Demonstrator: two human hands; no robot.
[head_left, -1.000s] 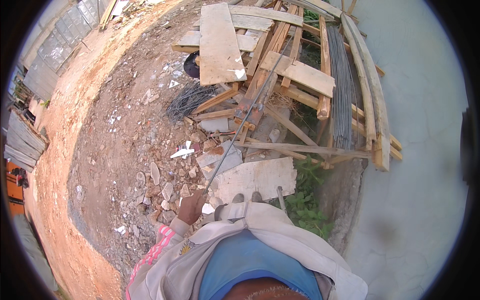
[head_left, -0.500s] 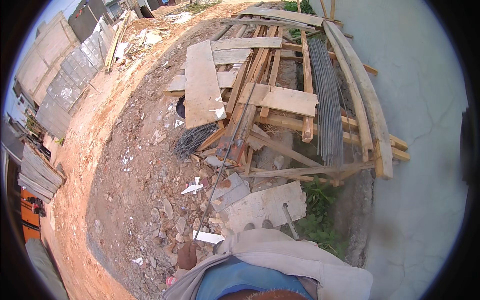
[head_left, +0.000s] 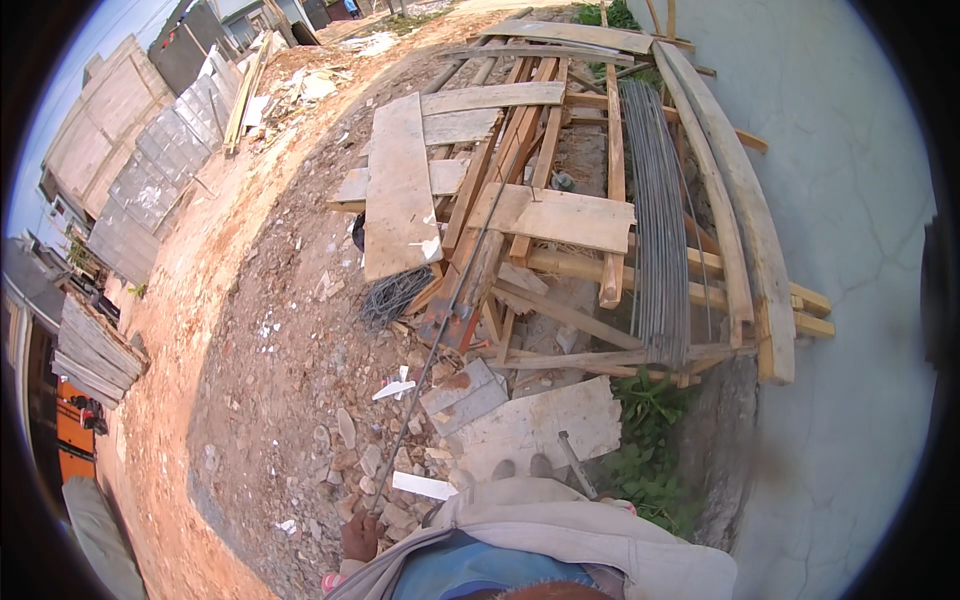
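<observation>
My left hand [head_left: 360, 535], low in view, is closed on a long thin steel rod [head_left: 405, 425], which slopes up across rubble onto the timber pile [head_left: 530, 120]. An orange-brown plate with metal fittings [head_left: 440, 325] lies beside the rod. My shoes [head_left: 520, 467] are on a pale, broken board [head_left: 555, 410]. Right of them a grey metal bar [head_left: 575, 460] stands at a slant. My right hand is hidden, or nearly so, by the jacket beside this bar; I cannot tell its grip.
A bundle of straight rebar [head_left: 655, 220] lies along the pile, left of a pale cracked wall [head_left: 840, 300]. Tangled wire [head_left: 390, 300] and rubble [head_left: 280, 400] lie left; weeds [head_left: 650, 440] grow right. A dirt path [head_left: 170, 380] passes sheet fencing [head_left: 175, 160]. A distant person [head_left: 352, 10] wears blue.
The view has tilted up, showing more of the yard beyond the pile. My left hand sits lower in the picture and to the left, still on the rod.
</observation>
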